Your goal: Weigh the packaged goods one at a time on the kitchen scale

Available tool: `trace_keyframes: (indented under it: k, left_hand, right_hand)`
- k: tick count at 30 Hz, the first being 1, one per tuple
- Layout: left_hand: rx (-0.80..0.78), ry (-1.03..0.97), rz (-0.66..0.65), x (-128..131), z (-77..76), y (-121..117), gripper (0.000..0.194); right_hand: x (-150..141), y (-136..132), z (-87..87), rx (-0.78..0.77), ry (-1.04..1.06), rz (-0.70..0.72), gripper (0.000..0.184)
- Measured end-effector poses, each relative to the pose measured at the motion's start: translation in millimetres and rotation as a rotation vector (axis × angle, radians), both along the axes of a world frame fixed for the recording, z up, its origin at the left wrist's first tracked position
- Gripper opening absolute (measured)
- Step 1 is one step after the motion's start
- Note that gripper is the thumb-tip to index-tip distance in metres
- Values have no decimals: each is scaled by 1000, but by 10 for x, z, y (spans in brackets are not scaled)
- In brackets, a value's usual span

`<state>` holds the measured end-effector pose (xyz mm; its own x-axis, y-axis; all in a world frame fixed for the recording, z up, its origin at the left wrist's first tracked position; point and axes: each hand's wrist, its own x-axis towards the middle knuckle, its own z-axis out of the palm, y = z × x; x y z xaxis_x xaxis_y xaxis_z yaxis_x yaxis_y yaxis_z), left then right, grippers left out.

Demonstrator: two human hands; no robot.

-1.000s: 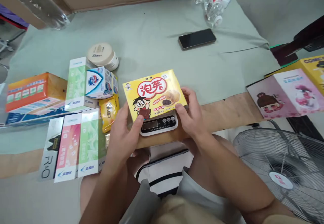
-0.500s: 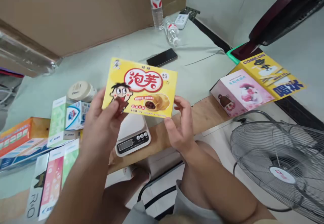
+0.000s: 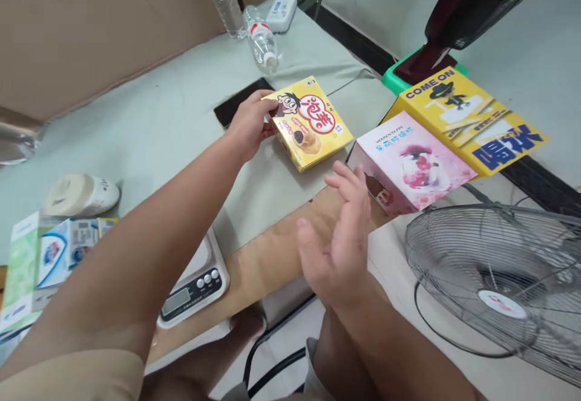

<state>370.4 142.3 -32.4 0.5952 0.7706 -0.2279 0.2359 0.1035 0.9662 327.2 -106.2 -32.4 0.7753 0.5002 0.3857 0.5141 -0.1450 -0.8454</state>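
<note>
My left hand (image 3: 247,124) grips the near-left corner of a yellow snack box (image 3: 308,123) with a cartoon face, which rests on the pale green cloth (image 3: 163,123) beside a pink box (image 3: 408,162). My right hand (image 3: 338,247) hovers open over the wooden table edge (image 3: 267,262), fingers stretched out, holding nothing. A white kitchen scale (image 3: 195,286) sits bare at the table's front, partly hidden under my left forearm.
A dark phone (image 3: 236,103) lies behind my left hand. A yellow "COME ON" box (image 3: 467,120) is to the right of the pink box. Water bottles (image 3: 261,38) at the back, a round tub (image 3: 82,194) and soap boxes (image 3: 49,250) on the left, a floor fan (image 3: 494,286) at lower right.
The yellow box left the scale, was lifted in both hands, then carried right and set down by the pink box. My right hand let go. The view swung right.
</note>
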Motion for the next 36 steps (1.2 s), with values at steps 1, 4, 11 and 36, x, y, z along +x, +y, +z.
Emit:
trace_keyframes:
  k: [1, 4, 11, 36]
  left_hand:
    - [6, 5, 0, 76, -43, -11, 15]
    - [2, 14, 11, 252, -122, -52, 14]
    - [-8, 31, 17, 332, -109, -45, 13]
    - [408, 406, -245, -790, -121, -1146, 25]
  right_hand:
    - [5, -1, 12, -12, 2, 4, 45]
    - [19, -3, 16, -25, -5, 10, 45]
    - [14, 6, -30, -66, 4, 4, 46]
    - [-242, -207, 144, -476, -15, 339, 40]
